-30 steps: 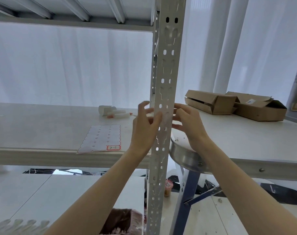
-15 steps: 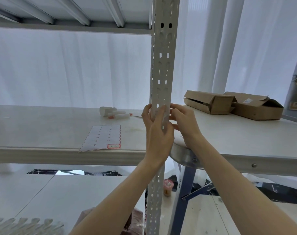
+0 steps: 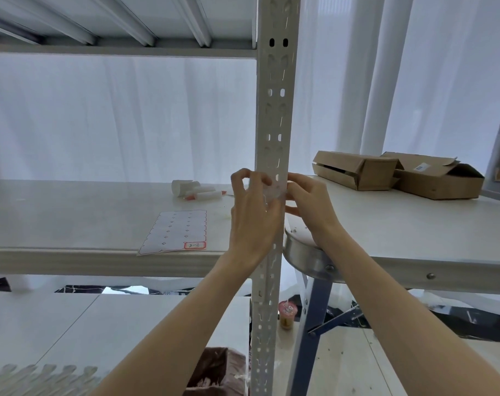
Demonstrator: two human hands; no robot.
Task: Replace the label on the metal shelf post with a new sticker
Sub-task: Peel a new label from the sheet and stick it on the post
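Observation:
A white perforated metal shelf post [image 3: 274, 115] runs top to bottom through the middle of the view. At shelf height a pale label [image 3: 274, 192] lies across its face. My left hand [image 3: 253, 215] covers the post's front and left edge, fingers curled, thumb and fingertips on the label. My right hand [image 3: 310, 202] reaches in from the right and pinches the label's right edge. On the shelf to the left lies a sticker sheet [image 3: 176, 231] that holds one red-bordered sticker [image 3: 195, 245] at its near corner.
White marker pens [image 3: 201, 192] lie on the shelf board [image 3: 71, 212] behind the sheet. Two cardboard boxes [image 3: 354, 170] [image 3: 440, 180] rest on the right. A round metal stool [image 3: 309, 254] stands right of the post, a small cup [image 3: 287, 314] below, a brown bag [image 3: 218, 370] at the bottom.
My left hand went from flat over the post's front to curled fingers at its left edge. Both hands' fingertips have closed in on the label.

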